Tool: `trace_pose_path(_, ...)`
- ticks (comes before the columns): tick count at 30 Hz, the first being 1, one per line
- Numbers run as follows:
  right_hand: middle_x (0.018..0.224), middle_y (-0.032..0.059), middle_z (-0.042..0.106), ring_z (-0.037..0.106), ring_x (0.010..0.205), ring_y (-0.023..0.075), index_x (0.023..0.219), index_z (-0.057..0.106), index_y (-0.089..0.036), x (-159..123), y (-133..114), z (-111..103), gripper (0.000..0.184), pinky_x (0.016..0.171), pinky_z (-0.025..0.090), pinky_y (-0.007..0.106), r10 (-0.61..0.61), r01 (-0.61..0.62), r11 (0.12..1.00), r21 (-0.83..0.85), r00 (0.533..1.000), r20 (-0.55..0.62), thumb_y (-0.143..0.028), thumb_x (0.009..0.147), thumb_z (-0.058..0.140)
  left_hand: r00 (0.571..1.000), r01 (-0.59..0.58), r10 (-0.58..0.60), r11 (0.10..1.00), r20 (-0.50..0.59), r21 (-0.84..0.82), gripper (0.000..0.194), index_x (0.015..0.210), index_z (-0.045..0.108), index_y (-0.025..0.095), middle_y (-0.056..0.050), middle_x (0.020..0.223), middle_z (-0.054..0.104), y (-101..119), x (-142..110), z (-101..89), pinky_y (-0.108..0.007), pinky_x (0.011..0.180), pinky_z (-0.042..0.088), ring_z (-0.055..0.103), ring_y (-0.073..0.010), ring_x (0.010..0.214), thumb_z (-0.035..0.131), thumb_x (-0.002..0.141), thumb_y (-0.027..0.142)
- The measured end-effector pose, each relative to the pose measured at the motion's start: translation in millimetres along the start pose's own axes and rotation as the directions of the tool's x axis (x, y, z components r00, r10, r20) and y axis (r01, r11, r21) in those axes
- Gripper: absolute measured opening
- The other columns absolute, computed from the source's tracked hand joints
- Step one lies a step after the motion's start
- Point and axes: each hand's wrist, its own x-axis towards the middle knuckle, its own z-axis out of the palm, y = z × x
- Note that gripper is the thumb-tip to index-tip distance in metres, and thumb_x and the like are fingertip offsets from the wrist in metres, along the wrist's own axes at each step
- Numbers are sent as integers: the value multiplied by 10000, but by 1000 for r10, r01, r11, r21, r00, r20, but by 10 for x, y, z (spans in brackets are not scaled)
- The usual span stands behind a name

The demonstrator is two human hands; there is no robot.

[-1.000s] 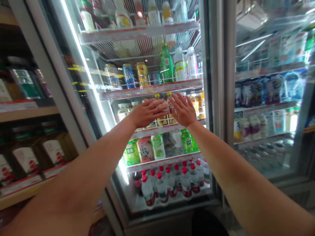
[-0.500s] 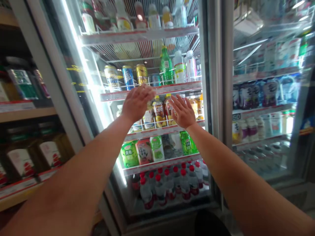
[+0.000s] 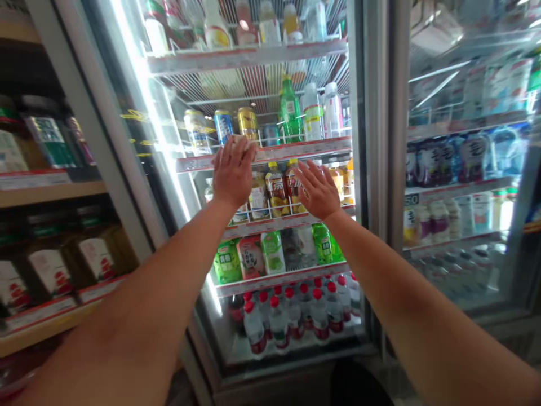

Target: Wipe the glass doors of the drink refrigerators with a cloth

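Note:
My left hand [image 3: 234, 176] is raised in front of the upright fridge's glass, its fingers stretched and close together over a crumpled whitish cloth [image 3: 240, 137] that peeks out at the fingertips. Most of that cloth is hidden under the hand. To the right, my right hand [image 3: 319, 189] lies flat toward the glass with its fingers spread and nothing held. Behind the pane, near my hands, are a gold can [image 3: 247, 123], a blue can [image 3: 223, 127] and brown tea bottles with yellow caps [image 3: 276, 192]. Whether either palm touches the glass, I cannot tell.
Green and red drink cartons [image 3: 251, 258] and red-capped water bottles [image 3: 279, 324] fill the lower shelves. A metal door frame [image 3: 377, 169] separates a second fridge at right. Large dark bottles [image 3: 48, 262] stand on the shelving at left. A dark rounded shape [image 3: 357, 386] shows at the bottom.
My left hand has turned more upright, its fingers now pointing up. My right hand stays in nearly the same place on the pane. The view has shifted slightly.

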Motion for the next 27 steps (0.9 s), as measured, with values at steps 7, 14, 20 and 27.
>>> trace_pose_path(7,1617,1,397,286,1538,225,1592,314,-280,-3,17,29,586,1281,218,511,-8,8,1000,4,1000,-8,-252,1012,394,890,-429,435,901,139,-73,557,1533,374,308,5,1613,393,-97,-342,4,-486,1259,288,211,-209,1550,392,1009,120)
trace_pose_path(14,1613,4,403,302,1531,230,1578,349,-270,2,-11,12,569,1279,214,512,-8,8,1000,9,1000,-22,-250,1011,392,855,-484,502,863,130,-143,552,1518,417,317,11,1608,403,-54,-583,-35,-496,1267,270,167,-221,1561,436,992,148)
trace_pose_path(20,1598,14,433,314,1527,240,1574,357,-272,10,16,4,581,1272,223,525,3,-3,1000,5,1000,-18,-250,997,418,990,-140,139,990,-22,-16,643,1562,346,306,-58,1610,395,-215,-692,-74,-548,1248,280,166,-236,1562,420,959,94)
trace_pose_path(27,1612,60,412,240,1554,241,1515,460,-210,29,-434,36,562,1279,176,544,244,-241,968,64,969,-47,-183,955,428,818,-539,554,832,156,-132,627,1532,414,293,-17,1584,443,-48,-923,-90,-480,1242,295,209,-235,1552,476,937,104)
